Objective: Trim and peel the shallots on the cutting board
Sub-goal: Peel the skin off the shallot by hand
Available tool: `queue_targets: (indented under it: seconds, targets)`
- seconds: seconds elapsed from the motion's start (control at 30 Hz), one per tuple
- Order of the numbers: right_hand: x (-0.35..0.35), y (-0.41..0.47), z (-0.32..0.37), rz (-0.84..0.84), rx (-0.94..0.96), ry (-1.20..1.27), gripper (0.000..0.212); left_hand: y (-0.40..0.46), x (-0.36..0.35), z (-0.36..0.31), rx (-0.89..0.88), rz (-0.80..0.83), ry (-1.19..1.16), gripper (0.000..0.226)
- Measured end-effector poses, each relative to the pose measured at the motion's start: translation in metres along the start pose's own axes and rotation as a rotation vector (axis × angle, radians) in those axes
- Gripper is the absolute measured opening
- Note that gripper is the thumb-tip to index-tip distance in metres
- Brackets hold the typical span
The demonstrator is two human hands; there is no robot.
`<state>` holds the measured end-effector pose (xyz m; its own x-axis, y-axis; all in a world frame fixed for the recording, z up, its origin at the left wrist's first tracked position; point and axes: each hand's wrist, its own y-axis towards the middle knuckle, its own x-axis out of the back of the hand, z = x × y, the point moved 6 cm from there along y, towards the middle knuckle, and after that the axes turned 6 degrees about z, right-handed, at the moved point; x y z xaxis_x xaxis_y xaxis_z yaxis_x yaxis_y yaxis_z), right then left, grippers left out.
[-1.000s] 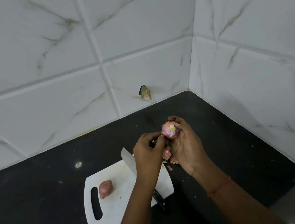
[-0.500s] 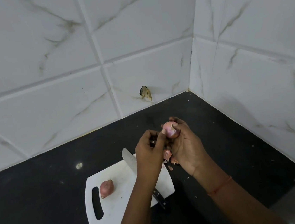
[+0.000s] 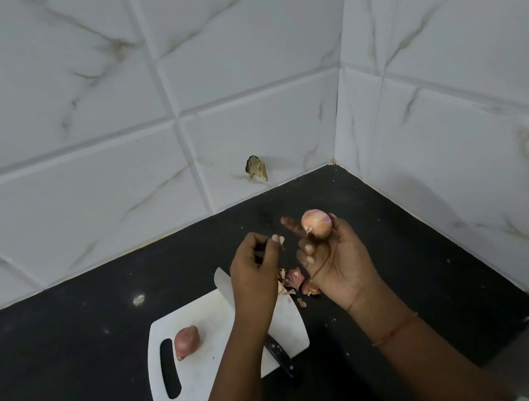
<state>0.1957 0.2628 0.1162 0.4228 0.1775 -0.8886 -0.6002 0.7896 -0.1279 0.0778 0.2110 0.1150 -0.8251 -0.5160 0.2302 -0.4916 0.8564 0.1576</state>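
Observation:
My right hand [image 3: 338, 264] holds a partly peeled shallot [image 3: 317, 223] up at its fingertips, above the counter. My left hand [image 3: 253, 267] is a short way to its left, pinching a small scrap of peel [image 3: 280, 240] between thumb and finger. An unpeeled pink shallot [image 3: 187, 342] lies on the white cutting board [image 3: 211, 381] next to its handle slot. A knife lies across the board under my left forearm, blade tip [image 3: 222, 282] at the far edge and black handle [image 3: 282, 356] at the near one. Loose peels [image 3: 293, 279] sit beside the board's far right corner.
The board rests on a black counter [image 3: 76, 353] set in a corner of white marble-look tiled walls. A chipped hole [image 3: 256, 167] marks the back wall low down. A pale speck [image 3: 139, 299] lies on the counter left of the board.
My left hand has pulled away leftward from the shallot with a scrap of peel. My right hand has raised and turned the shallot, and the hands are now apart.

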Motion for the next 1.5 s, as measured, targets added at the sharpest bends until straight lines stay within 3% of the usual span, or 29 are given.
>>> queue_targets:
  seconds: [0.2, 0.43, 0.6, 0.7, 0.8, 0.9, 1.03, 1.13, 1.5]
  targets:
    - [0.008, 0.002, 0.000, -0.065, 0.005, -0.187, 0.049, 0.011, 0.006, -0.008, -0.106, -0.017, 0.230, 0.014]
    - [0.004, -0.001, 0.004, -0.135, 0.055, -0.333, 0.041, 0.010, 0.013, -0.016, -0.184, -0.119, 0.192, 0.008]
    - [-0.002, -0.003, 0.001, -0.101, 0.047, -0.492, 0.043, 0.004, -0.008, -0.017, -0.231, 0.287, -0.039, 0.034]
    - [0.003, -0.001, 0.002, -0.148, 0.089, -0.607, 0.054, -0.001, -0.011, -0.015, -0.218, 0.390, -0.176, 0.038]
    - [0.006, -0.003, 0.004, -0.120, 0.116, -0.718, 0.050, -0.002, -0.007, -0.014, -0.181, 0.363, -0.246, 0.042]
    - [-0.005, -0.008, 0.021, -0.030, 0.272, -1.084, 0.020, -0.001, 0.001, -0.015, -0.154, 0.298, -0.353, 0.048]
    - [-0.017, -0.014, 0.032, 0.127, 0.422, -1.167, 0.041, 0.001, 0.007, -0.016, -0.146, 0.291, -0.431, 0.057]
    - [-0.026, -0.017, 0.029, 0.192, 0.493, -1.309, 0.045, 0.000, 0.006, -0.019, -0.129, 0.326, -0.464, 0.056]
    - [-0.036, -0.027, 0.029, 0.104, 0.643, -1.304, 0.037, -0.005, 0.003, -0.010, -0.014, 0.322, -0.552, 0.043]
